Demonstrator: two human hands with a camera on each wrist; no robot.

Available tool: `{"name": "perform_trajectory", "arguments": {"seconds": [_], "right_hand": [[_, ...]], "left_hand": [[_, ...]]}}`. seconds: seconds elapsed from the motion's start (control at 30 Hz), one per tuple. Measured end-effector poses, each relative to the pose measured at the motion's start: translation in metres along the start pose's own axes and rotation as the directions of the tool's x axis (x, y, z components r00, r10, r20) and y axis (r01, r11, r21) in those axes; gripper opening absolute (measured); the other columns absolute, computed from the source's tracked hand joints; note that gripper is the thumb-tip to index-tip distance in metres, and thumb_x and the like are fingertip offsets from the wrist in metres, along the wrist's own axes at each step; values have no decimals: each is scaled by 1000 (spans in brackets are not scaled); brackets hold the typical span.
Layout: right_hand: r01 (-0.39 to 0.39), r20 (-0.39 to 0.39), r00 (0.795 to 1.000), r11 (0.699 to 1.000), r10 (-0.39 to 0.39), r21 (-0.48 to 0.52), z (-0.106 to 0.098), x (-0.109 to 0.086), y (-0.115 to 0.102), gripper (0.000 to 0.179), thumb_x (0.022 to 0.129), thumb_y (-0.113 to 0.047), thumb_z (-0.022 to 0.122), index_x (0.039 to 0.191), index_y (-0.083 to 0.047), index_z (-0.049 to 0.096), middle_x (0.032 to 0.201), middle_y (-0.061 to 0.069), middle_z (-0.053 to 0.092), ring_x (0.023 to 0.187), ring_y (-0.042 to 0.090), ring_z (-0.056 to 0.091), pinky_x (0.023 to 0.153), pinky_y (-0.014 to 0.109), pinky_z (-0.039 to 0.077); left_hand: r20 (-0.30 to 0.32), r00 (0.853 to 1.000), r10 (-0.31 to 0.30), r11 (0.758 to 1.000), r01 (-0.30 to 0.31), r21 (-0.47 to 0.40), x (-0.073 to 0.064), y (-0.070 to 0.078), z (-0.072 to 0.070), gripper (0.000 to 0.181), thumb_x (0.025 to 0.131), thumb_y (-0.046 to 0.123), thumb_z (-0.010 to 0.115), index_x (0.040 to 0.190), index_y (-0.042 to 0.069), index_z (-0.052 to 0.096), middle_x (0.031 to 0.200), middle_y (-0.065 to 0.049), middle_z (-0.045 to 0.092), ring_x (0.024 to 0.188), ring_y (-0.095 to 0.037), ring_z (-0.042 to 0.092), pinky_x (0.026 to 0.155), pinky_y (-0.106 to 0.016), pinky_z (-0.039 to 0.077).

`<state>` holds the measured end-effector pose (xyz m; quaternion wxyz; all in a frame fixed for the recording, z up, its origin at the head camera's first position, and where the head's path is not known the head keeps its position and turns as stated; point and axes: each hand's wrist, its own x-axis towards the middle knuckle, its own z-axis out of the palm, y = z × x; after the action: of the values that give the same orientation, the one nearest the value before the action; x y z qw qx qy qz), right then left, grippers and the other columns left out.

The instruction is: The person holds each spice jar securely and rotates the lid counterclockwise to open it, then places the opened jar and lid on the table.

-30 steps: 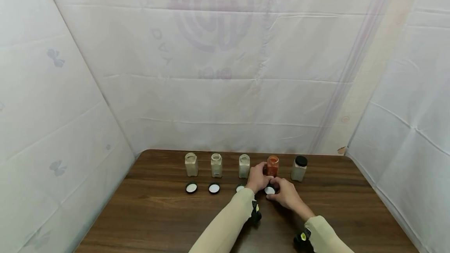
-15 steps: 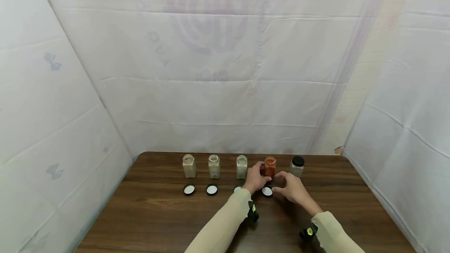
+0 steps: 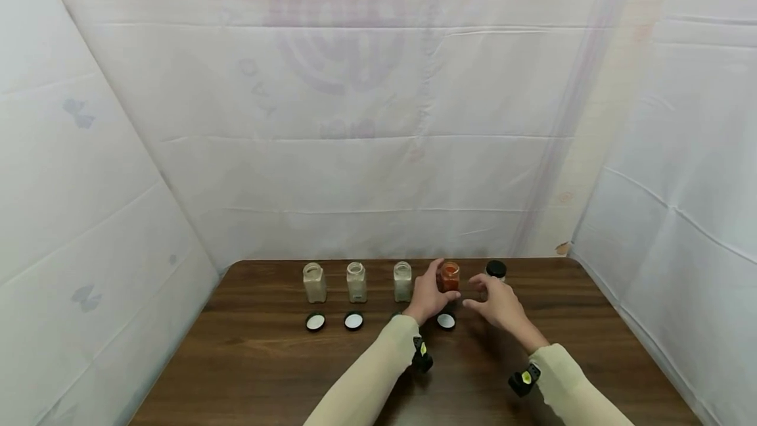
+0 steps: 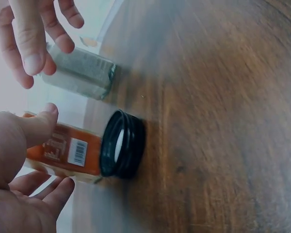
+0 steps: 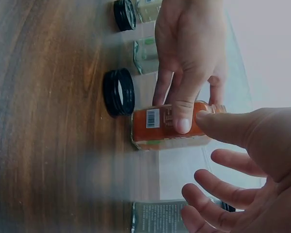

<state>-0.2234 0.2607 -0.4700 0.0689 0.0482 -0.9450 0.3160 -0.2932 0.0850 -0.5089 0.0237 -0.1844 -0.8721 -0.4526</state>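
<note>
An uncapped glass jar of orange-red powder stands upright near the table's back edge. My left hand is spread loosely around it: the thumb crosses the jar's front and the fingers reach past its other side. In front of the jar lies a black screw lid, white inside up. My right hand, fingers spread and relaxed, hovers just in front of a jar with a black lid on. The left wrist view shows this jar's pale contents below the right fingers. The right palm is bare in the right wrist view.
Left of the hands stand uncapped jars of pale powder, the nearest jar beside the left hand. Further left are the middle jar and end jar, with black lids in front. Behind the wooden table hangs white cloth.
The right hand has left the lid in front of the orange-red jar and moved right and back toward the capped jar. The left hand's index finger and thumb have spread wider around the orange-red jar.
</note>
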Motion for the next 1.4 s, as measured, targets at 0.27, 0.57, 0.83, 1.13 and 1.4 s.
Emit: {"name": "perform_trajectory", "arguments": {"seconds": [0.27,0.57,0.83,1.13,1.4], "right_hand": [[0,-19,1000,1000,0,4,-2,1,3,43,89,-21,82,126,-6,67,118,19,70,96,36,68,71,51,56],[35,-89,995,999,-34,0,-6,-2,9,43,90,-21,81,127,-4,66,118,22,68,91,37,68,70,51,56],[69,-143,987,997,-71,-15,-8,-4,15,44,89,-19,81,127,-3,66,115,22,64,88,35,67,72,51,57],[74,-166,983,997,-77,-25,-8,-9,20,44,90,-19,81,128,-4,66,115,21,65,89,34,67,74,51,57],[93,-224,970,996,-93,-10,-15,-15,26,43,88,-14,82,126,-1,66,113,23,66,92,39,70,76,53,58]], "left_hand": [[-21,998,57,998,-58,-29,-3,3,-3,82,87,18,85,155,14,40,133,-11,66,116,-29,65,95,-46,55],[-84,981,176,984,-176,6,-5,4,-7,83,89,23,84,158,14,39,144,-11,58,130,-30,55,102,-51,50],[-86,954,286,957,-280,71,-7,15,-9,82,87,28,85,156,14,43,147,-7,55,136,-31,50,107,-51,47],[-88,931,355,933,-346,103,-11,15,-10,78,89,33,83,156,22,43,156,-2,47,141,-29,45,109,-50,45],[-95,897,433,899,-421,121,-17,22,-13,72,92,34,80,154,22,46,160,-4,42,144,-26,43,110,-47,46]]}}
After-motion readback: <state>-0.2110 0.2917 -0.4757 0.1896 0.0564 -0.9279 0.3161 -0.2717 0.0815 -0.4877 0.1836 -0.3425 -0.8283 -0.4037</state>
